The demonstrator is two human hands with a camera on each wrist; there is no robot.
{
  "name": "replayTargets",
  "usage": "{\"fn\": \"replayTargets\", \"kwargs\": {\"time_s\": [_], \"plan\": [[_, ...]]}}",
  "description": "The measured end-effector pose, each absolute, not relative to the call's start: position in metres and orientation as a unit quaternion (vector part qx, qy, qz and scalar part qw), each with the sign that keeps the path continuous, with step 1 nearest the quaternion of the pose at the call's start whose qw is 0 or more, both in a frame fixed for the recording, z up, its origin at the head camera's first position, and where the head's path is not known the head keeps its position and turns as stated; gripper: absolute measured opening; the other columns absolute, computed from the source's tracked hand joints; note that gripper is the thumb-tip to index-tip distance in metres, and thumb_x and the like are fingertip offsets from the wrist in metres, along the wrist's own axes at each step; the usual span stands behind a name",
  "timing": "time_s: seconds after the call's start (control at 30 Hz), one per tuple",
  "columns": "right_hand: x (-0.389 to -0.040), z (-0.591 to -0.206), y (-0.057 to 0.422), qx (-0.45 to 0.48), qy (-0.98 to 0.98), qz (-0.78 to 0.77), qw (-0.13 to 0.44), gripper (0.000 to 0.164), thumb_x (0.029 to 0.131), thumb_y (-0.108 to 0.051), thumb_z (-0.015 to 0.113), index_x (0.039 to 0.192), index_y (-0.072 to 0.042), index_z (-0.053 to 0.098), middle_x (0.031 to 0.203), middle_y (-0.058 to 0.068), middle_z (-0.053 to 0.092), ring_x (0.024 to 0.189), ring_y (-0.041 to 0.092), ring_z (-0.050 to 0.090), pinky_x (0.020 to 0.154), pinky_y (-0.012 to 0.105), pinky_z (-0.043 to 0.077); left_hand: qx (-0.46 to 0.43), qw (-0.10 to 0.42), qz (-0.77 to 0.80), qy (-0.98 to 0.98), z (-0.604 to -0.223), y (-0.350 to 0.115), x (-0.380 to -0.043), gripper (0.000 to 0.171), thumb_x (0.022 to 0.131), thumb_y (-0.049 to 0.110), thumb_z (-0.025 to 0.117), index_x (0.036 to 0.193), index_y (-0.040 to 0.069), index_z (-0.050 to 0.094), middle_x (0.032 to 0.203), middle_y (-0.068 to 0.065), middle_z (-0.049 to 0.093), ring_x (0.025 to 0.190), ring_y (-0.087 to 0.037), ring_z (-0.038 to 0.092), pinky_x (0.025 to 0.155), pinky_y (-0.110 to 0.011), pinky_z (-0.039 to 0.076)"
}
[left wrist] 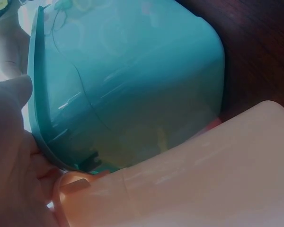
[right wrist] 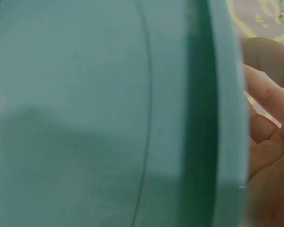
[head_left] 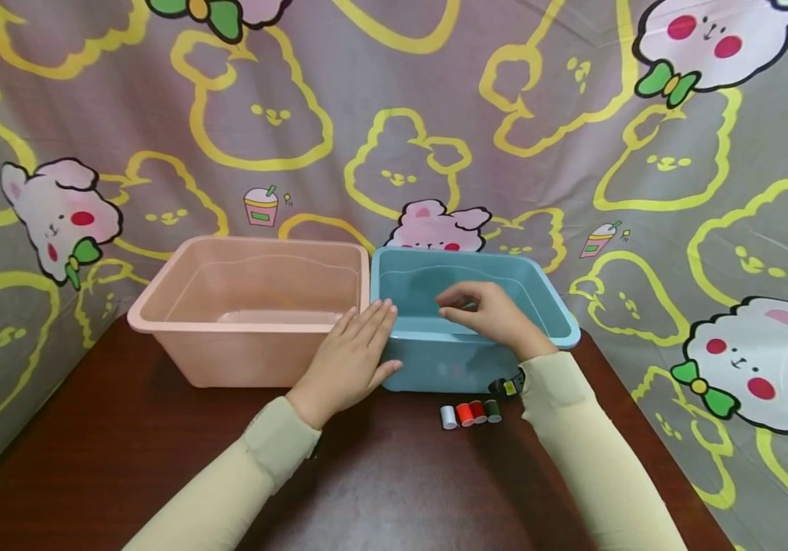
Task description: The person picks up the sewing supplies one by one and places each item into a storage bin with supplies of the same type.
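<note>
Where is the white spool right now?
Head view, right of centre: the white spool is on the table before the blue bin, left of the orange spool.

Grey cloth (head_left: 339, 84) hangs behind the bench (head_left: 56, 459) and along its left and right, printed with yellow outlines, rabbits (head_left: 755, 348) and 2 cups (head_left: 260, 208). Light glints off the reddish-brown bench.

Blue tub (head_left: 449, 366) in downward head, close wrist views
</note>
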State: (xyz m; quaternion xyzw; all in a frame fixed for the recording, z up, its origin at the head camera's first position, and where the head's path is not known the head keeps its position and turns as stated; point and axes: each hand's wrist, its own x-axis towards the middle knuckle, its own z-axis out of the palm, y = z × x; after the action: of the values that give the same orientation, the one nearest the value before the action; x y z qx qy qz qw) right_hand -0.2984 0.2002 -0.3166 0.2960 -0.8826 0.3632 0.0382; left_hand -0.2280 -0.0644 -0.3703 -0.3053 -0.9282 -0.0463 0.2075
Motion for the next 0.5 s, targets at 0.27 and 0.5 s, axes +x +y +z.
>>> {"fn": "replayTargets", "kwargs": {"time_s": [0.27, 0.5], "plan": [[-0.269, -0.319, 0.206, 0.289, -0.852, 0.429, 0.084, 0.023, 0.093, -0.014, 0.075, 0.114, -0.006, 0.074, 0.112, 0.01, 0.073, 0.099, 0.019, 0.069, 0.089, 0.037, 0.058, -0.305, 0.204, -0.042, -0.929, -0.371, -0.064, -0.228, 0.078, 0.103, 0.05, 0.052, 0.159, 0.0, 0.028, 0.164, -0.015, 0.029, 0.153, -0.029, 0.022, 0.124, -0.049, 0.018], [-0.247, -0.324, 0.207, 0.272, -0.843, 0.452, 0.108, 0.027, 0.091, -0.014, 0.077, 0.116, -0.005, 0.073, 0.111, 0.009, 0.073, 0.099, 0.017, 0.069, 0.086, 0.027, 0.057, -0.306, 0.213, -0.044, -0.927, -0.371, -0.065, -0.228, 0.078, 0.103, 0.049, 0.053, 0.158, 0.0, 0.029, 0.164, -0.015, 0.03, 0.153, -0.029, 0.023, 0.124, -0.048, 0.018]]}}
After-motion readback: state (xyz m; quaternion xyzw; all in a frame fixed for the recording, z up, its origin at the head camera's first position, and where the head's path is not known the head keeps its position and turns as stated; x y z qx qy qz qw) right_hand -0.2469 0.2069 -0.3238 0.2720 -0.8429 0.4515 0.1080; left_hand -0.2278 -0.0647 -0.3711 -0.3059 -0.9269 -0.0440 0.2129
